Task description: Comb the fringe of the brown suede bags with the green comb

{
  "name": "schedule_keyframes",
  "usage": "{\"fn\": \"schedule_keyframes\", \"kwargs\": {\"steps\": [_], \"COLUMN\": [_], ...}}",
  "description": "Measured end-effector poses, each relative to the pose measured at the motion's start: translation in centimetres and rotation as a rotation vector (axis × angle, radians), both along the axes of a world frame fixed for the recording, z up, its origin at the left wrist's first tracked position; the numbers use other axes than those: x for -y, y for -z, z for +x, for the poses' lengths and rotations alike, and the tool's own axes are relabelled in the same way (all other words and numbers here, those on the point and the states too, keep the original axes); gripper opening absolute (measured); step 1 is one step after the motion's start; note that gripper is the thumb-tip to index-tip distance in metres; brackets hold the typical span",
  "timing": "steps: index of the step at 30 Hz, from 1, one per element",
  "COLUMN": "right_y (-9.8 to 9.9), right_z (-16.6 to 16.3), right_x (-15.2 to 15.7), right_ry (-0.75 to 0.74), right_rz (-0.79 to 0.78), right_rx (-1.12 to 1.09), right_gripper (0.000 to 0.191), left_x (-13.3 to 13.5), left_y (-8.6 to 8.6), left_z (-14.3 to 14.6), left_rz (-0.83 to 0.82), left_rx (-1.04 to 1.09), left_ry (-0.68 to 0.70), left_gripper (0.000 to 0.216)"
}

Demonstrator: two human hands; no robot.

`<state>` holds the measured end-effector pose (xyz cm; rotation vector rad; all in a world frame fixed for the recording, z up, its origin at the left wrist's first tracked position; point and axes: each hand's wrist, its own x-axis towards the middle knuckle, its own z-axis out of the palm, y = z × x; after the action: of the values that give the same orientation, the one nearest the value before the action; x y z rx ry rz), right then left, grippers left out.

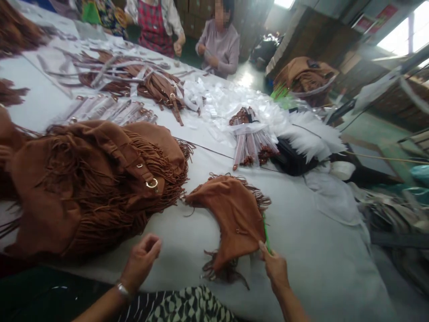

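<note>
A brown suede-like fringed bag lies curved on the white table, with fringe along its far edge and more at its lower end. My right hand pinches the bag's right edge. A thin green strip runs along that edge into the fingers; its kind is unclear. Over the table's near edge, my left hand is loosely closed, and nothing shows in it. It is apart from the bag, below a large heap of brown fringed bags with a gold ring and strap on top.
Wrapped straps lie in a bundle beyond the bag; loose straps spread at the back. White wrapping pieces cover the table's middle. People stand across the table. At left, another person's hand touches the heap.
</note>
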<state>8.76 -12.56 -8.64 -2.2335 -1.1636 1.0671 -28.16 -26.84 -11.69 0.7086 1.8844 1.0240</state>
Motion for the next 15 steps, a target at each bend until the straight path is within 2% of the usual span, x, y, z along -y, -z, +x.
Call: {"fn": "schedule_keyframes", "kwargs": {"steps": [1, 3, 4, 6, 8, 10, 13, 15], "right_y": [0.6, 0.7, 0.3, -0.6, -0.7, 0.2, 2.6, 4.1], "right_z": [0.7, 1.1, 0.7, -1.4, -4.7, -8.3, -12.3, -13.4], "right_x": [0.2, 0.1, -0.1, -0.8, -1.7, -2.5, -3.4, -4.0], "right_ry": [-0.036, -0.108, -0.168, -0.394, -0.677, -0.895, -1.011, -1.024], "right_rz": [0.056, 0.219, 0.292, 0.368, 0.345, 0.240, 0.042, -0.011], "right_rx": [0.130, 0.313, 0.374, 0.463, 0.550, 0.668, 0.776, 0.775], "right_gripper": [0.059, 0.065, 0.066, 0.062, 0.058, 0.059, 0.072, 0.070], "left_x": [1.6, 4.2, 5.2, 6.1, 5.7, 4.4, 2.0, 0.9], "left_y": [1.7, 4.2, 5.1, 5.8, 5.8, 5.7, 6.4, 7.2], "left_z": [-0.8, -1.9, -2.2, -2.3, -2.1, -1.9, -1.8, -1.8], "left_rz": [-0.065, -0.122, -0.125, -0.128, -0.159, -0.157, -0.034, 0.026], "left_rx": [0.023, -0.023, -0.069, -0.198, -0.342, -0.494, -0.778, -0.954], "left_ry": [0.001, -0.034, -0.033, -0.015, 0.014, 0.074, 0.239, 0.328], "left_gripper": [0.027, 0.027, 0.027, 0.026, 0.025, 0.023, 0.022, 0.020]}}
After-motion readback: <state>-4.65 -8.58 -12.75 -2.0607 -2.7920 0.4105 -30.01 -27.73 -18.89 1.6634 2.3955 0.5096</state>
